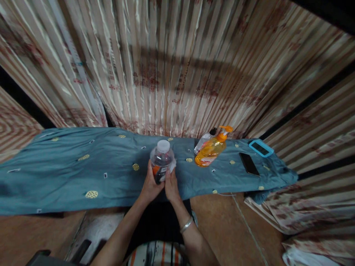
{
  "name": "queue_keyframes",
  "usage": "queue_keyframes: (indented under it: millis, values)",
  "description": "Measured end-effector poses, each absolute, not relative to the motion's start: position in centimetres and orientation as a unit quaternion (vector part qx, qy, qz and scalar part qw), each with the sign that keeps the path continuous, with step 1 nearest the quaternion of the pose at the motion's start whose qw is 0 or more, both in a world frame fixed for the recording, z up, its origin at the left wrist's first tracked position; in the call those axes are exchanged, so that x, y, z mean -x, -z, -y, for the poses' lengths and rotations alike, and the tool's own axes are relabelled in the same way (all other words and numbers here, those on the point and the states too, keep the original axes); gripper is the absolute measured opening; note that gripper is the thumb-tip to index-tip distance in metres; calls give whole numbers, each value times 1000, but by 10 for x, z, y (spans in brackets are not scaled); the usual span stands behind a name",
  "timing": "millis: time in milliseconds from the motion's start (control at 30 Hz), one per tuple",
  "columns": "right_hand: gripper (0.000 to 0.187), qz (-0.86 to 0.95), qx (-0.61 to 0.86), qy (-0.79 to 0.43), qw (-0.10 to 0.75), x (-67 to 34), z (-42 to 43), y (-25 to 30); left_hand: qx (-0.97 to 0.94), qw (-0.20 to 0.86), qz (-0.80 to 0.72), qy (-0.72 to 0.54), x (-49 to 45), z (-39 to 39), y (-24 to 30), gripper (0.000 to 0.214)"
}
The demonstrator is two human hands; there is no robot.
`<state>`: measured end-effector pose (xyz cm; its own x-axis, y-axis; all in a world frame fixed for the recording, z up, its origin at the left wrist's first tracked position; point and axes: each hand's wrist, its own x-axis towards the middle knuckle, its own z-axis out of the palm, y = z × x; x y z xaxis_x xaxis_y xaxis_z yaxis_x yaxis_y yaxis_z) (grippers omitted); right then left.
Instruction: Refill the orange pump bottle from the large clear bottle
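Upright in front of me is a clear plastic bottle [162, 158] with a white cap and a label that shows orange and dark parts. My left hand [151, 184] is wrapped round its left side. From the right, my right hand [171, 184] grips the same bottle, thumb on the label. A whitish piece [173, 165], perhaps tissue or a loose label edge, shows between the bottle and the right fingers. The lower part of the bottle is partly hidden by the hands, so I cannot tell whether it touches the table.
A teal patterned cloth covers the table [111, 159]. To the right stand an orange pump bottle [210, 150] and, behind it, a clear bottle with a black top [203, 142]. Farther right lie a black phone [249, 164] and a blue-framed device [261, 148]. Curtains [166, 74] hang behind.
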<state>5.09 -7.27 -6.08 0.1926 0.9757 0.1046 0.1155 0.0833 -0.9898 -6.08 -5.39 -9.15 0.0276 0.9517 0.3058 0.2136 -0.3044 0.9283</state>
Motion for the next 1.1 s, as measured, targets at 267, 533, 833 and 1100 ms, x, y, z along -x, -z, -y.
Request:
queue_keyframes:
  millis: [267, 533, 833, 1100]
  values:
    - [88, 472, 523, -433, 562, -55, 80, 41, -549, 431, -501, -512, 61, 59, 66, 102]
    - [79, 493, 463, -512, 530, -53, 51, 27, -472, 459, -499, -564, 71, 68, 62, 91]
    - [68, 313, 397, -713, 486, -31, 58, 63, -416, 459, -536, -574, 91, 66, 31, 74]
    - [65, 245, 383, -723, 520, -7, 71, 70, -490, 337, -576, -561, 85, 48, 39, 78]
